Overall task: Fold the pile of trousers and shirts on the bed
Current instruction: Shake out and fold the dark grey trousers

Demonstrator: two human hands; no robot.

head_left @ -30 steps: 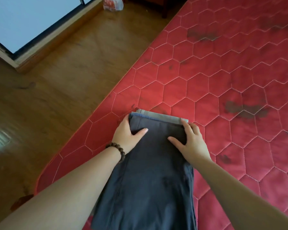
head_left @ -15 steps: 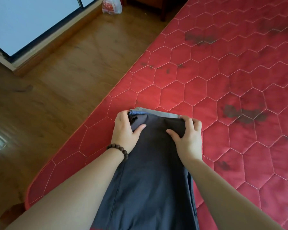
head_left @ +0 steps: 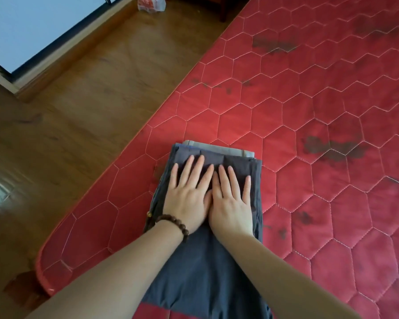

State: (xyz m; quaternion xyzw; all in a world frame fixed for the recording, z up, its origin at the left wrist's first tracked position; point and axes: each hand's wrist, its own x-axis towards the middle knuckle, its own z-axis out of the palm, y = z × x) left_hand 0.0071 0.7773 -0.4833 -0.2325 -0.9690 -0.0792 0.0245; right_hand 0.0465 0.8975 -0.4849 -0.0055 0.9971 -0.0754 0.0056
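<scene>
In the lower middle of the frame we see dark grey trousers (head_left: 200,272) lying folded on the red quilted mattress (head_left: 309,134), near its left edge. Under their far end a lighter grey folded garment (head_left: 219,150) sticks out a little. Both hands lie flat on the trousers, palms down, fingers straight and slightly spread. The left hand (head_left: 189,199) and the right hand (head_left: 232,203) sit side by side and touch along the thumbs. A brown bead bracelet (head_left: 173,223) circles the left wrist. To the left of the mattress we see a wooden floor (head_left: 78,100), and at the top a white plastic bag (head_left: 151,3).
</scene>
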